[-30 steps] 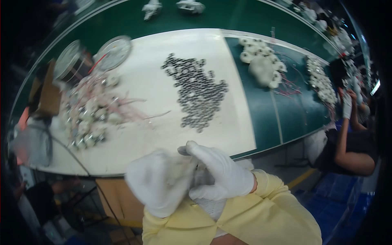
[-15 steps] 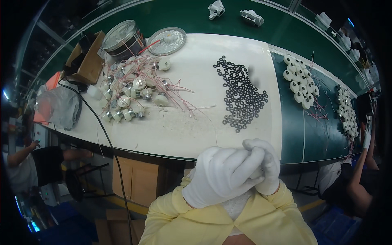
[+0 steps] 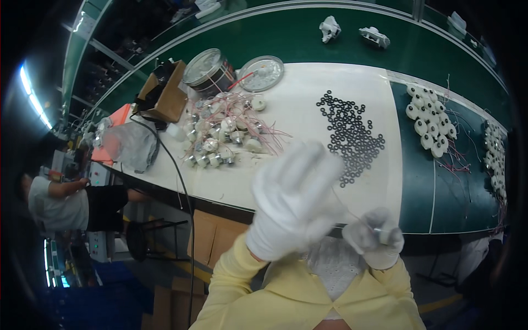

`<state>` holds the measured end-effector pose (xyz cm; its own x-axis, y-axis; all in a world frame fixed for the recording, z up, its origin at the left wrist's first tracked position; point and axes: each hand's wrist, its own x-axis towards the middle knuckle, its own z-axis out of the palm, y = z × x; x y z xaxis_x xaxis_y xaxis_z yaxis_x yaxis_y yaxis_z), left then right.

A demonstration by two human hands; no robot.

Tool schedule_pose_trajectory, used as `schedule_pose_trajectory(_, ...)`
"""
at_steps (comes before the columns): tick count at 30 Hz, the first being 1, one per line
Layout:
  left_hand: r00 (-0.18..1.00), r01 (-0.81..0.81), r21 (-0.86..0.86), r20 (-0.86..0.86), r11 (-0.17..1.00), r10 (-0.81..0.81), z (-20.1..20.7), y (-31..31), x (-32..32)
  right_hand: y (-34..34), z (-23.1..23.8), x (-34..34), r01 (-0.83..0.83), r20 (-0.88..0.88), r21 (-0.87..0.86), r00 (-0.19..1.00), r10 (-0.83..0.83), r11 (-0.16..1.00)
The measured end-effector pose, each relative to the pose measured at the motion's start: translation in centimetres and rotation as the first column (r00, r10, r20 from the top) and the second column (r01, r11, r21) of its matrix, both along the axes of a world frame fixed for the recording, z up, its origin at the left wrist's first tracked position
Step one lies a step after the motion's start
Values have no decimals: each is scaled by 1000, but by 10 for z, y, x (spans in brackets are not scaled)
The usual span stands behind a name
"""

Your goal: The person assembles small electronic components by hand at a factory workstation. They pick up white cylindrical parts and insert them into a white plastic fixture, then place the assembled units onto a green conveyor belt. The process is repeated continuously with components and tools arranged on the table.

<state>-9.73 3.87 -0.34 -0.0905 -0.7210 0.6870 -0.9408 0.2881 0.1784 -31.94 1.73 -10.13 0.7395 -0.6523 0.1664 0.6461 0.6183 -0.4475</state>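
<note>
My right hand [image 3: 374, 242], in a white glove, is closed around a small motor [image 3: 380, 235] with a silvery body near the front edge of the table. A thin wire [image 3: 345, 208] rises from that hand toward the left. My left hand [image 3: 294, 201], also gloved, is raised over the table's front edge, and motion blurs its fingers. Beyond it on the left lies a heap of small motors [image 3: 210, 144] with white ends and red and white wires. Many small black rings [image 3: 352, 143] are spread on the white tabletop [image 3: 308, 82], behind and between my hands.
On the right green mat stand white-capped motors [image 3: 429, 124] in a cluster, with another group [image 3: 494, 159] farther right. A tin [image 3: 212, 85], its lid [image 3: 269, 82], a cardboard box [image 3: 173, 99] and a plastic bag [image 3: 135, 148] are at back left. A black cable [image 3: 184, 192] hangs over the edge.
My hands were together and have parted. The left has risen toward the table; the right has gone lower right, with a motor now showing in it. The whole view has shifted.
</note>
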Motion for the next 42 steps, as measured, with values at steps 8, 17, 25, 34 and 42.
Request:
schedule_pose_trajectory(8, 863, -403, 108, 376, 909, 338, -31, -115, 159, -23, -6, -55, -25, 401, -128, 913, 74, 992)
schedule_pose_trajectory(17, 809, -498, 326, 510, 804, 294, -47, -121, 170, -10, -20, -136, 98, 304, -520, 950, 77, 849)
schedule_pose_trajectory(25, 863, -297, 196, 473, 934, 175, -54, -87, 171, -3, -32, -123, 50, 362, -475, 921, 144, 879)
schedule_pose_trajectory(34, 911, -269, 132, 357, 954, 207, -26, -76, 18, -5, -18, -101, 25, 241, -545, 962, 128, 838)
schedule_pose_trajectory(42, 960, -212, 240, 233, 947, 156, -51, -80, 28, 16, -5, -108, 105, 183, -483, 983, -17, 869)
